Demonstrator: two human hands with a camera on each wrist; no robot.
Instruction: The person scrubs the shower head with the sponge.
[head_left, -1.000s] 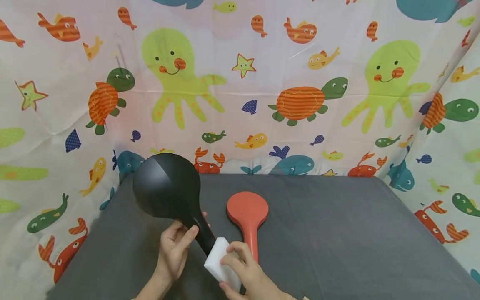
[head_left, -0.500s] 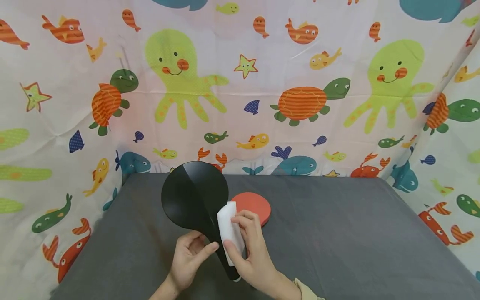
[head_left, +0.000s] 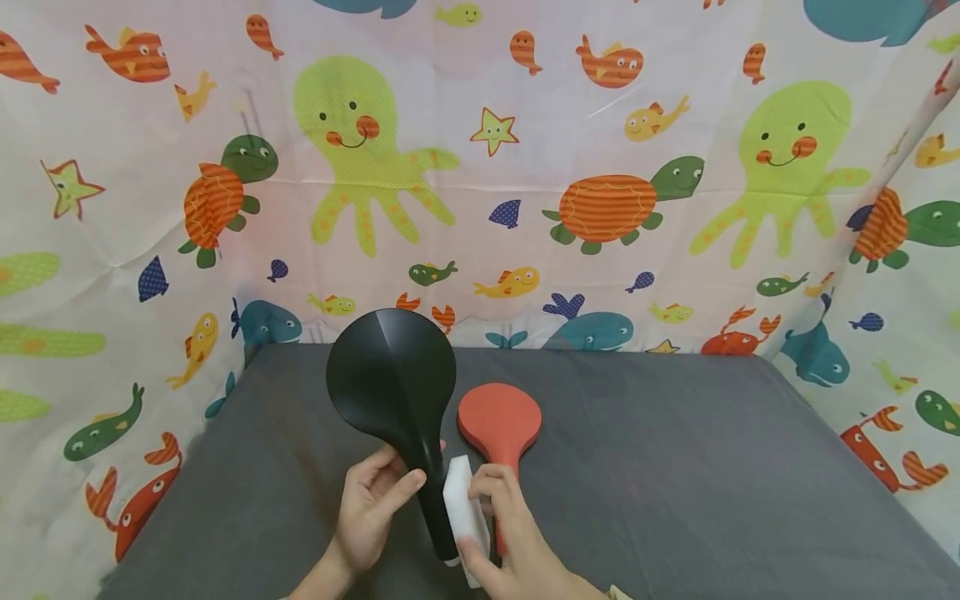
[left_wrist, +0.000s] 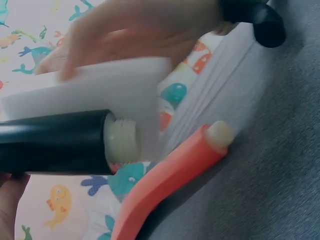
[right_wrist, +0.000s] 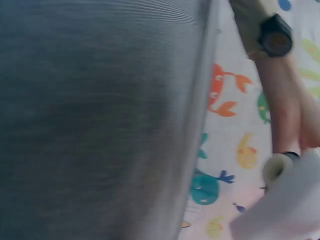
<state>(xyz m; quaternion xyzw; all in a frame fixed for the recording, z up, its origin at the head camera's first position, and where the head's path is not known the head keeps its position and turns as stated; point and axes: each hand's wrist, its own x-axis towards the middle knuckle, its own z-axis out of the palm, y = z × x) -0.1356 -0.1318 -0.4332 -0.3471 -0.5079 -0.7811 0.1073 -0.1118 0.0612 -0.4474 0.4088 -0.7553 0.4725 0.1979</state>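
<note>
A black shower head [head_left: 393, 371] is held up, tilted, its round head away from me. My left hand [head_left: 372, 507] grips its neck, thumb on top and fingers behind. In my right hand [head_left: 516, 533] is a white sponge [head_left: 467, 512], pinched between thumb and fingers along the right side of the black handle. Whether sponge and handle touch is hard to tell. The left wrist view shows the handle's pale threaded end [left_wrist: 122, 141] in front of the blurred sponge. A red shower head [head_left: 499, 414] lies on the table just right of the black one, its handle partly behind my right hand.
A dark grey cloth [head_left: 660, 467] covers the table. Behind it and along both sides hangs a white curtain [head_left: 480, 217] printed with sea animals. The right wrist view takes in the cloth's edge [right_wrist: 200, 125] and my left forearm [right_wrist: 282, 95].
The black shower head has swung right and more upright. The sponge went up along its handle toward the head, then back down toward the threaded end. The red shower head stays put.
</note>
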